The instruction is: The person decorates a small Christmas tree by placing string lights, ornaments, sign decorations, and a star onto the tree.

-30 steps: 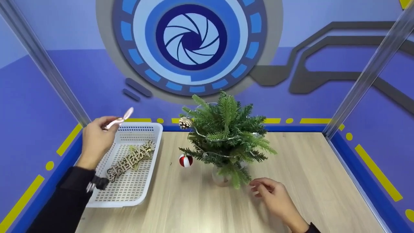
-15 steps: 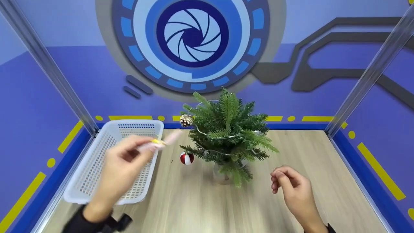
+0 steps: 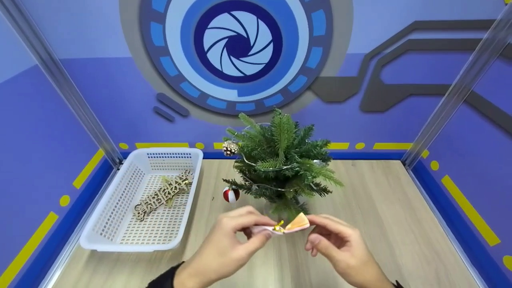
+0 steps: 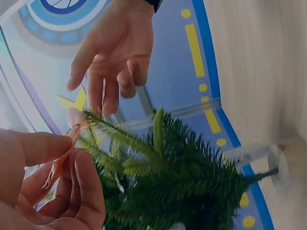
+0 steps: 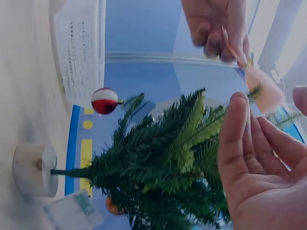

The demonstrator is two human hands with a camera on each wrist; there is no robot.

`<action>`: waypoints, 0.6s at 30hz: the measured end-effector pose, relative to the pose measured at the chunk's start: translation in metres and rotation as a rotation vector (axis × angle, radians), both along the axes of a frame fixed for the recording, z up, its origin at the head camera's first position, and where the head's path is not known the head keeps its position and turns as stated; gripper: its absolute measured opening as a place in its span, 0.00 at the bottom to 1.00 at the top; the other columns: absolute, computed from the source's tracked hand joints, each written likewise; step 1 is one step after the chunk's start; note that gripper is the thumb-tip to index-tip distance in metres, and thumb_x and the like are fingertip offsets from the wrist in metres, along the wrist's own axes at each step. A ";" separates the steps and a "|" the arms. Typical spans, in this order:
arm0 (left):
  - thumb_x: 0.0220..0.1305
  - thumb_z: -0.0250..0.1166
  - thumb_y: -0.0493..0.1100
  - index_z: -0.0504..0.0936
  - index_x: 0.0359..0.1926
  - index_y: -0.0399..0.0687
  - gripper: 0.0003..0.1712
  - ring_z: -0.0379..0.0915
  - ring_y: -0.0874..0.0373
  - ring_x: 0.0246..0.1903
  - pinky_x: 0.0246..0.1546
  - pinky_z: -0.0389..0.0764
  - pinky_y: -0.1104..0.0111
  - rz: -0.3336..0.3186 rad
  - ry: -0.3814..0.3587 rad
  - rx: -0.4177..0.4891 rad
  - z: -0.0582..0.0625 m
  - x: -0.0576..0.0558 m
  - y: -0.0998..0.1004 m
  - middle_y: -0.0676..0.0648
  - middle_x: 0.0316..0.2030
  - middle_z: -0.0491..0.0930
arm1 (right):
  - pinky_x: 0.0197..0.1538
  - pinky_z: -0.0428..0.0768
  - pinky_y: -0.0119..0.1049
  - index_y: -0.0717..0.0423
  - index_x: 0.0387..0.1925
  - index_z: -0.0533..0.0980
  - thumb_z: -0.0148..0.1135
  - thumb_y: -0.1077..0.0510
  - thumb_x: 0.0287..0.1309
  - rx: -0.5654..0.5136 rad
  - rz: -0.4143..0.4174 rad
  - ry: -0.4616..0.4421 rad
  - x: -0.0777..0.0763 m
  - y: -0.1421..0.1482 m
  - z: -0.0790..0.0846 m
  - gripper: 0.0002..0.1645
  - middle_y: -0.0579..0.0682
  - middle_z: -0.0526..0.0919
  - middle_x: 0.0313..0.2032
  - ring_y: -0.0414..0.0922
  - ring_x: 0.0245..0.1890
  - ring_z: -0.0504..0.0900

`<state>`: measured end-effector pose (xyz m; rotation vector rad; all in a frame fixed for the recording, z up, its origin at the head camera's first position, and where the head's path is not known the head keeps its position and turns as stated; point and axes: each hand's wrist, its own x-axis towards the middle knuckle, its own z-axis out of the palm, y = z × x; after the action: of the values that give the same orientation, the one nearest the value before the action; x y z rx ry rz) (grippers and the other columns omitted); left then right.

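A pink bow (image 3: 298,224) with a gold tie at its middle is pinched by one end between the thumb and fingers of my left hand (image 3: 230,244). My right hand (image 3: 340,248) is at the bow's other end, its fingers loosely bent. In the right wrist view the bow's pink loop (image 5: 265,91) lies between that hand's separated thumb and fingers, not gripped. Just behind both hands stands a small green Christmas tree (image 3: 282,160), wound with a thin silvery string. A red and white ball (image 3: 231,195) and a pine cone (image 3: 230,148) hang on its left side.
On the left of the table sits a white perforated basket (image 3: 128,247) containing wooden letter ornaments (image 3: 162,200). Low in the right wrist view, a clear box (image 5: 72,211) is beside the tree's round base (image 5: 33,170). Blue panels and metal posts border the table.
My left hand has carried the bow from above the basket rightward to the front of the tree. My right hand drew back right, then came in to the bow's free end.
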<state>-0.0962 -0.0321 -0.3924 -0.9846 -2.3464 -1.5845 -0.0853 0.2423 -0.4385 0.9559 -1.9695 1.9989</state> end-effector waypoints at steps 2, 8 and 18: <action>0.65 0.67 0.44 0.86 0.46 0.63 0.10 0.76 0.68 0.33 0.33 0.83 0.73 -0.022 0.004 0.003 -0.002 0.000 0.005 0.60 0.37 0.82 | 0.28 0.84 0.39 0.71 0.60 0.72 0.55 0.80 0.59 0.011 -0.039 -0.046 0.000 -0.003 0.002 0.26 0.56 0.81 0.46 0.44 0.32 0.83; 0.65 0.67 0.42 0.86 0.46 0.61 0.10 0.76 0.68 0.32 0.31 0.82 0.74 -0.046 0.045 0.011 -0.001 0.003 0.010 0.59 0.37 0.82 | 0.23 0.79 0.37 0.71 0.60 0.72 0.57 0.79 0.58 0.015 -0.104 -0.042 0.002 0.001 0.010 0.27 0.56 0.77 0.43 0.43 0.28 0.76; 0.66 0.66 0.45 0.85 0.49 0.61 0.11 0.76 0.69 0.32 0.32 0.83 0.74 -0.045 0.072 0.018 0.015 0.006 0.016 0.60 0.37 0.82 | 0.29 0.80 0.30 0.66 0.46 0.81 0.61 0.82 0.51 0.032 -0.134 0.138 0.003 0.000 0.023 0.21 0.55 0.80 0.40 0.40 0.32 0.77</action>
<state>-0.0898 -0.0162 -0.3769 -1.0790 -2.2746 -1.5553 -0.0823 0.2419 -0.4152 0.9163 -1.9419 1.7855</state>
